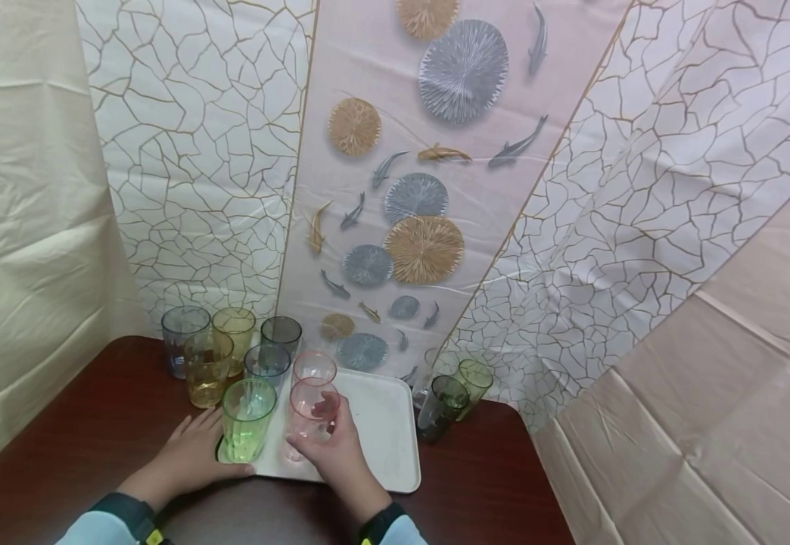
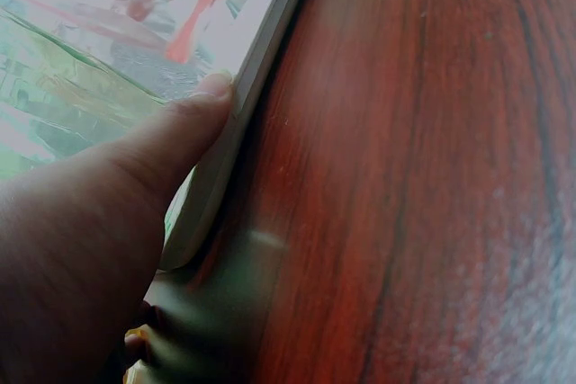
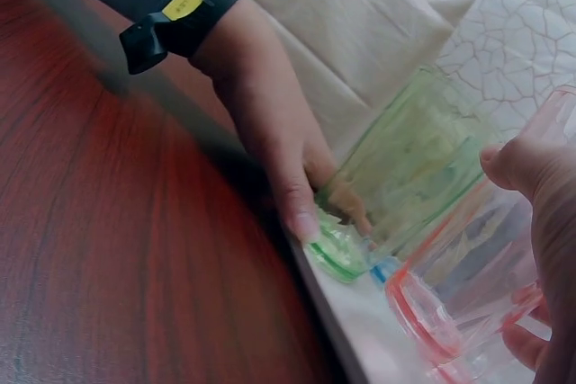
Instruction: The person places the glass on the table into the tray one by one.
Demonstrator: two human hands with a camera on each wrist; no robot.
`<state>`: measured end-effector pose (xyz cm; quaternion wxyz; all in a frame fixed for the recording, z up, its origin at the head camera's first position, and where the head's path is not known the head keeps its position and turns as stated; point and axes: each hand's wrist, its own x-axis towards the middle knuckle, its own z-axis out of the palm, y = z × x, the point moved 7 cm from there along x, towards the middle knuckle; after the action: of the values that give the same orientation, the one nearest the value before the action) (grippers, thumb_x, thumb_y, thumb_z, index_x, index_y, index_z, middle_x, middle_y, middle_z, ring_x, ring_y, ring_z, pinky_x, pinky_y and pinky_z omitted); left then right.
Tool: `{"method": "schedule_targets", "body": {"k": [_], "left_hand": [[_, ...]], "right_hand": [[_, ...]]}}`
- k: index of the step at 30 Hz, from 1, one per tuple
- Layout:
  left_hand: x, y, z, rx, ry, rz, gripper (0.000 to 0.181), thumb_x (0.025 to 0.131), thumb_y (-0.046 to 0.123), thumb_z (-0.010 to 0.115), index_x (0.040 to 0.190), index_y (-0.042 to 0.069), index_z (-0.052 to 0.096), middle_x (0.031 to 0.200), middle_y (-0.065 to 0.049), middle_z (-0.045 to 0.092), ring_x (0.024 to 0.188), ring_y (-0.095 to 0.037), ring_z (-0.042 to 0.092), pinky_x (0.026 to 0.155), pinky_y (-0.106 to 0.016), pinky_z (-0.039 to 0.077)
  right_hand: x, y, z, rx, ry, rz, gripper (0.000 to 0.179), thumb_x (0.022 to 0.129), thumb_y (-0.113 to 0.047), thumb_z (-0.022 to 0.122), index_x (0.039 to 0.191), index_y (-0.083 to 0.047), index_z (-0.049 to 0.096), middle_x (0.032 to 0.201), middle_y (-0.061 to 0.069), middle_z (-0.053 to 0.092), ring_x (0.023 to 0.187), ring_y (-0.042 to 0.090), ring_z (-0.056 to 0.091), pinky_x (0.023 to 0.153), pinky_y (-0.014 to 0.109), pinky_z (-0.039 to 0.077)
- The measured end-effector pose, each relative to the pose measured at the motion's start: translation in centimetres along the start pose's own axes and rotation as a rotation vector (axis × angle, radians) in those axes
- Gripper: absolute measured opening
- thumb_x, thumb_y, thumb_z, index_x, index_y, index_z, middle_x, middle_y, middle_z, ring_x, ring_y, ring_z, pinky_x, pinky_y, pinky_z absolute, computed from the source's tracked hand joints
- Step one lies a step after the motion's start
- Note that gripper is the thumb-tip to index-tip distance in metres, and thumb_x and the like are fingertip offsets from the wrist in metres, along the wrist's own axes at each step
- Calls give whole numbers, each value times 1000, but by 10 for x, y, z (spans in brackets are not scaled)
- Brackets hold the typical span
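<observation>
My right hand [image 1: 342,448] grips a clear pink glass [image 1: 305,425] upright over the white tray [image 1: 387,435], thumb on one side and fingers on the other. In the right wrist view its reddish base shows low by the tray; whether it touches cannot be told. Another pink glass [image 1: 315,365] is behind it. On the tray's left front corner stands a green glass [image 1: 248,430]. My left hand [image 1: 191,454] lies around that corner, its thumb [image 2: 184,128] along the front rim and its fingers extended past the green glass. Behind are a bluish glass [image 1: 267,369] and a dark grey glass [image 1: 282,331].
Left of the tray stand an amber glass [image 1: 207,375], a yellow glass [image 1: 237,333] and a blue glass [image 1: 180,341]. On the right are a dark glass [image 1: 441,412], a green one and a clear one. Patterned cloth [image 1: 197,151] hangs behind the brown table [image 1: 477,484].
</observation>
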<state>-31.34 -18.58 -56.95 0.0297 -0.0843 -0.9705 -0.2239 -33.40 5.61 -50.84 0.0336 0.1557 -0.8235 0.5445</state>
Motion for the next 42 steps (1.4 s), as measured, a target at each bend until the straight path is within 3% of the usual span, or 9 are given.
{"method": "schedule_targets", "body": {"k": [8,17,24,32,38,42], "left_hand": [[0,1,-1,-9,-9,-6,130,70,87,67,149,-14,46,155,-36,40,144,-55,27,115,-75,18],[1,-1,2,-5,-4,-4,130,70,88,66,150,-12,47,155,-35,41,144,-54,28,114,-75,19],[2,-1,1,-15,1,-5,129,70,88,67,151,-10,46,155,-34,41,144,-55,28,114,-75,19],[2,-1,1,-13,14,2,129,70,87,68,151,-10,46,155,-33,42,143,-54,29,114,-75,20],[2,-2,3,-26,-15,-10,130,71,88,67,152,-11,44,156,-34,39,144,-55,27,115,-75,17],[2,-2,2,-36,-28,-18,131,71,87,67,152,-12,43,157,-35,37,145,-56,25,115,-76,16]], "right_hand": [[-3,5,11,-19,-14,-49,86,76,-35,92,147,-16,46,130,1,60,121,16,56,103,41,50],[-4,14,18,-30,-31,9,92,75,-34,93,150,-14,44,135,4,59,124,14,54,107,41,49],[-2,17,20,-36,-28,18,90,76,-33,92,151,-17,43,137,-3,57,128,14,53,109,43,47],[-3,13,19,-46,-40,6,97,75,-35,93,153,-13,41,138,2,57,127,14,53,107,42,48],[-2,17,5,-62,-33,-10,104,70,-44,95,152,-13,41,136,-1,57,127,16,53,107,44,48],[-2,27,-24,10,51,-21,93,73,-38,94,148,-12,45,133,8,60,125,25,56,107,48,47]]}}
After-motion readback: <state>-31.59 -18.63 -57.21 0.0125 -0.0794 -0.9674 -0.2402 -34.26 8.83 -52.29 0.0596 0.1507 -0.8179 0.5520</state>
